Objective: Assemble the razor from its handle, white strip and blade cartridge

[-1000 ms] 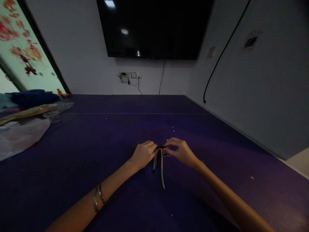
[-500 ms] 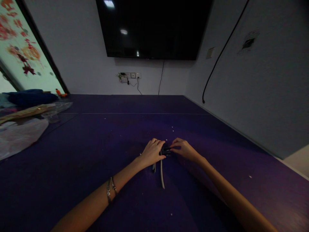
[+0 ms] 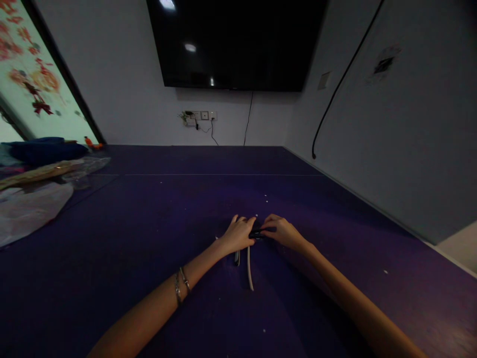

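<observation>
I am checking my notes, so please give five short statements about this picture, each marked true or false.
1. Both the left hand and right hand are at one small dark object. True.
2. The right arm wears bracelets. False: the bracelets are on the left arm.
3. A pale strip shows below the hands. True.
4. An orange item lies right of the hands. False: the orange item is far left.
5. The television is above the wall sockets. True.

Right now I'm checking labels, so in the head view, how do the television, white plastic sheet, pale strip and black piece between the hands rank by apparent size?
1. Television, cut off at the top
2. White plastic sheet
3. Pale strip and black piece: smallest, order unsure; the black piece is partly covered
</observation>
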